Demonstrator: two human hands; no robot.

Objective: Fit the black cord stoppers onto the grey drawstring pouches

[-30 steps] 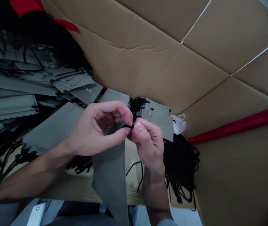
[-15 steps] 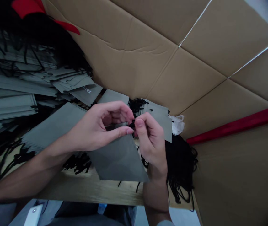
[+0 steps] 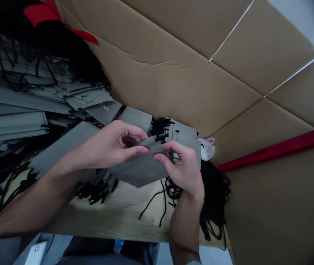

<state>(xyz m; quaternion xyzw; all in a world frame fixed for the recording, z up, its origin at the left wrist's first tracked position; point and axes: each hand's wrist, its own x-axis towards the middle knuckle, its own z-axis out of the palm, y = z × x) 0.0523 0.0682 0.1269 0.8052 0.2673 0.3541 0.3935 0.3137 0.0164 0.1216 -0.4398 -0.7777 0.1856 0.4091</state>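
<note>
A flat grey drawstring pouch (image 3: pixel 143 167) is held up between both hands above the table, one corner pointing away from me with a bit of black cord (image 3: pixel 161 138) at it. My left hand (image 3: pixel 118 145) pinches the pouch's left edge between thumb and fingers. On the opposite edge, my right hand (image 3: pixel 183 163) has its thumb on top and its fingers underneath. Below the right wrist lie loose black cords (image 3: pixel 173 189) on the table. Part of the pouch is hidden by the fingers.
Grey pouches (image 3: pixel 13 125) are piled at left, with black cords among them. Another grey stack (image 3: pixel 184 130) leans by the cardboard wall (image 3: pixel 179 81). A black cord bundle (image 3: pixel 214 195), a white plastic bag (image 3: pixel 208 149) and a red strip (image 3: pixel 278 149) are at right. The wooden table (image 3: pixel 113 221) ends near my body.
The pouch has turned and lifted, its lower edge now farther from me. My right hand has moved from the corner cord onto the pouch's right edge.
</note>
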